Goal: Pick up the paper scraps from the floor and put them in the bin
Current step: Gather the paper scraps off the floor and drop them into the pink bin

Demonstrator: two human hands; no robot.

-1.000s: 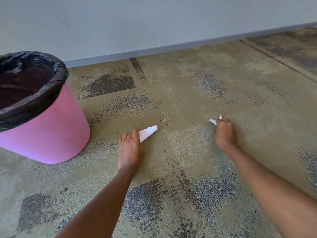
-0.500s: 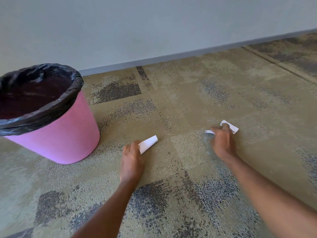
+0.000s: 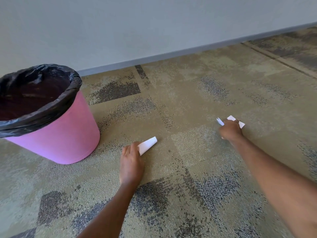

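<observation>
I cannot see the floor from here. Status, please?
Left hand grips rolled scrap. Right hand closed on scraps. Bin left, path clear.

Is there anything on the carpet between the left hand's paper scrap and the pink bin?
Nothing visible. Only bare carpet lies between the paper scrap in the left hand and the pink bin, whose lined mouth is open.
</observation>
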